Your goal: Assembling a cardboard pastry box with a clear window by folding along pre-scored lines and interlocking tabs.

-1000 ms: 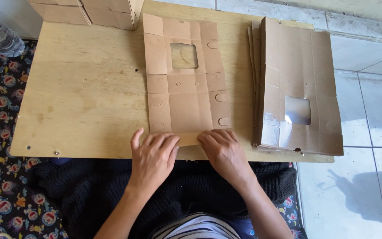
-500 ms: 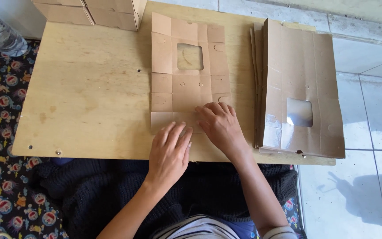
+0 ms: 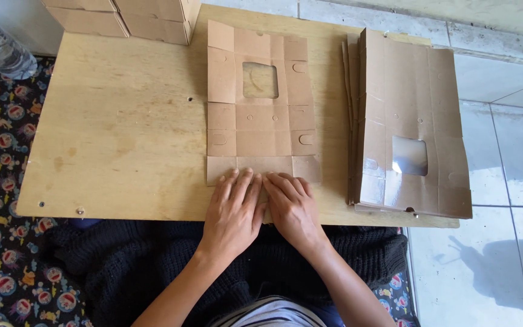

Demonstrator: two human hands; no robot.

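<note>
While we kneel at low wooden table [image 3: 122,139], flat box blank [image 3: 261,103] lies mid-table, window cutout up. Stack of unfolded blanks [image 3: 413,115] waits on our right; finished boxes [image 3: 128,15] at far edge. Our left hand [image 3: 234,209] and right hand [image 3: 292,206] side by side, fingers flat, gripping nothing, pressing near flap. Flap likely creased; other panels flat, so early stage.
</note>
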